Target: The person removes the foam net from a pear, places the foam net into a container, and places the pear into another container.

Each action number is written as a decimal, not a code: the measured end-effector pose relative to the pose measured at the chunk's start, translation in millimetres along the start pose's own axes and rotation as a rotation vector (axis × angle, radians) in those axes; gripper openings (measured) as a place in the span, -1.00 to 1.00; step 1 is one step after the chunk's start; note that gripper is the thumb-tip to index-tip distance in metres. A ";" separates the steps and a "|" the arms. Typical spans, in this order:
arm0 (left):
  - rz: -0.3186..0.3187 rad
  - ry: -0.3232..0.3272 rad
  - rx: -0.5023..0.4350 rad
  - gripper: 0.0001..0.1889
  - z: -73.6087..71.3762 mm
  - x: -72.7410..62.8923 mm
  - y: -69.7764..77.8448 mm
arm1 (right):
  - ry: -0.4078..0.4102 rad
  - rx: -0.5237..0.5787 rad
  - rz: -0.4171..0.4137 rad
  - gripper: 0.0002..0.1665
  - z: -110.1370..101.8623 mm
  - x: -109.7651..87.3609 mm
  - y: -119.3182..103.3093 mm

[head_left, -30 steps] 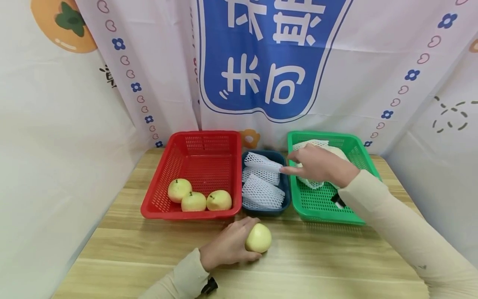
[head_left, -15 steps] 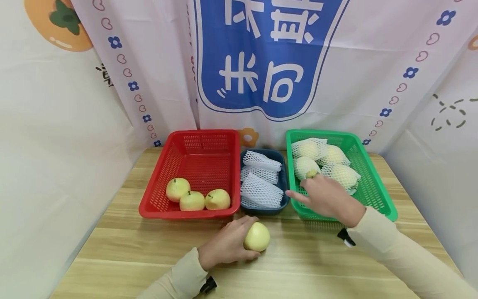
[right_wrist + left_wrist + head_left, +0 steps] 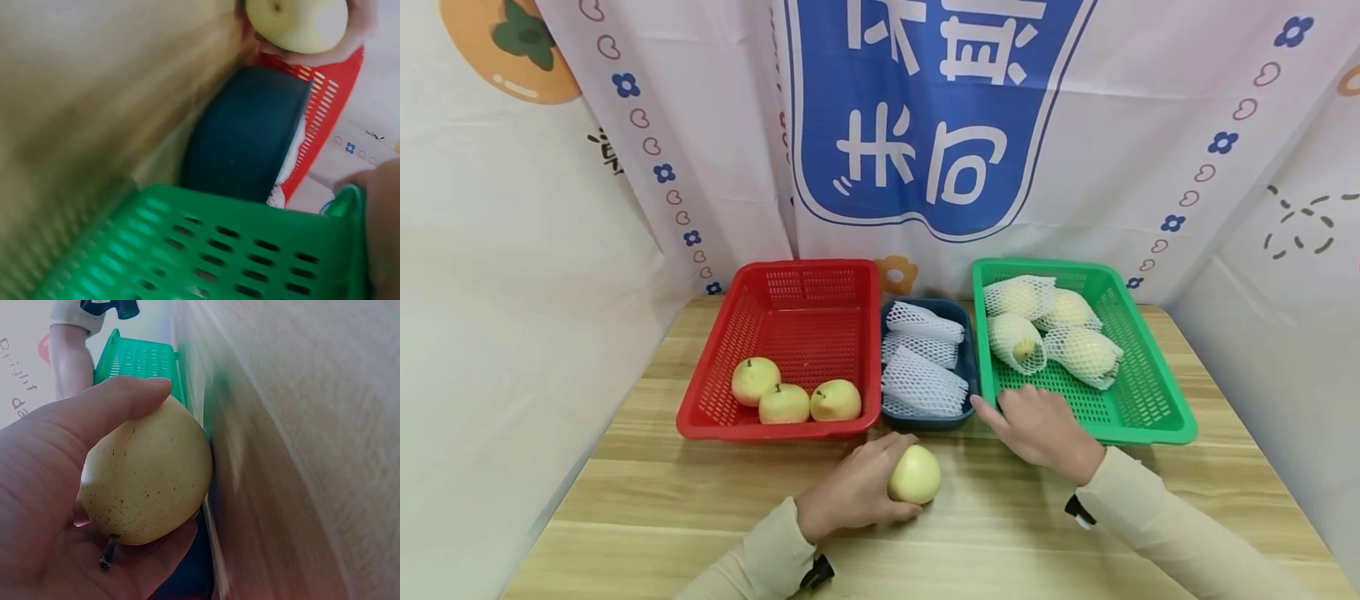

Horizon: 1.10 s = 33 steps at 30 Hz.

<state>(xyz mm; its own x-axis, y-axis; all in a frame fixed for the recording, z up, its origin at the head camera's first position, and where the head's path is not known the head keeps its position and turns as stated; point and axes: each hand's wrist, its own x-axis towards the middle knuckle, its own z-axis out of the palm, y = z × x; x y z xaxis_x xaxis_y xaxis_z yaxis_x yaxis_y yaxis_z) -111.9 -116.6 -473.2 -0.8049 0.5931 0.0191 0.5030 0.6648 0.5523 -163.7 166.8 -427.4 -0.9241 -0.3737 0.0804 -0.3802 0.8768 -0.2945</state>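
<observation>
My left hand holds a bare yellow pear on the table, thumb on one side and fingers round the other. In the left wrist view that pear shows its speckled skin and dark stem. My right hand, holding nothing that I can see, is over the front rim of the green basket, thumb pointing left; the right wrist view has only part of it beside the rim. Several pears in white foam nets lie in that basket. One netted pear is at its left side.
Left of centre stands a red basket with three bare pears along its front. Between the baskets sits a dark blue bin with several white foam nets. Behind them hangs a printed cloth.
My right hand has drawn back toward me from inside the green basket to its front rim, uncovering the netted pears. The left hand keeps its hold on the pear in place.
</observation>
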 end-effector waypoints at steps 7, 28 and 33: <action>-0.006 -0.005 -0.002 -0.16 -1.7 0.2 0.9 | 0.143 -0.075 -0.037 -0.25 12.7 -1.8 1.7; 0.100 -0.036 0.298 -0.28 -90.5 -13.8 43.9 | 0.269 -0.165 -0.107 -0.27 18.7 -1.5 4.8; 0.060 -0.061 0.353 -0.23 -133.9 -10.4 45.4 | 0.289 -0.176 -0.121 -0.27 18.4 -2.3 3.7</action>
<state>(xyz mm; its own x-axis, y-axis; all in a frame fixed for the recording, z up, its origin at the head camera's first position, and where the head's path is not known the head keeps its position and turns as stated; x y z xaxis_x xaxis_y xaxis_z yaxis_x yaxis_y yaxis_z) -122.8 -153.3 -336.8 -0.7559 0.6546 -0.0130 0.6349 0.7377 0.2296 -162.3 165.3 -446.3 -0.8355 -0.3988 0.3780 -0.4651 0.8796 -0.1002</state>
